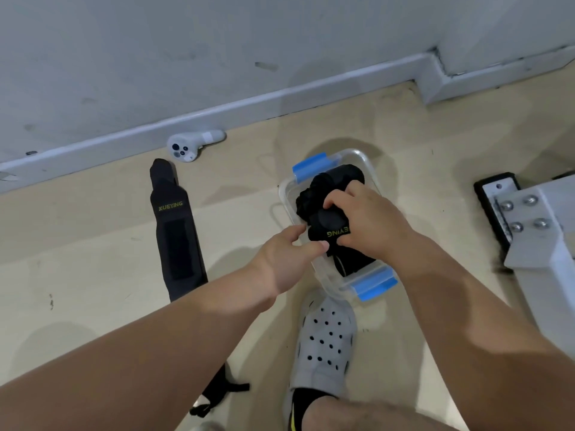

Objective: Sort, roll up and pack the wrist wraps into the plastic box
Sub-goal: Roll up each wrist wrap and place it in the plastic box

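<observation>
In the plastic box (blue latches), rolled wrist wraps; right fingers around one, left fingers pinching the rim.

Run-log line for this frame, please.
phase: packing | right hand: grips rolled wrap in plastic box | left hand: pinches rolled wrap | flat wrap: on floor

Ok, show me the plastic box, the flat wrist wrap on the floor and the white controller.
plastic box [285,197]: head view, clear left wall.
flat wrist wrap [179,244]: head view, dark patch at its middle.
white controller [182,147]: head view, round button face.
</observation>
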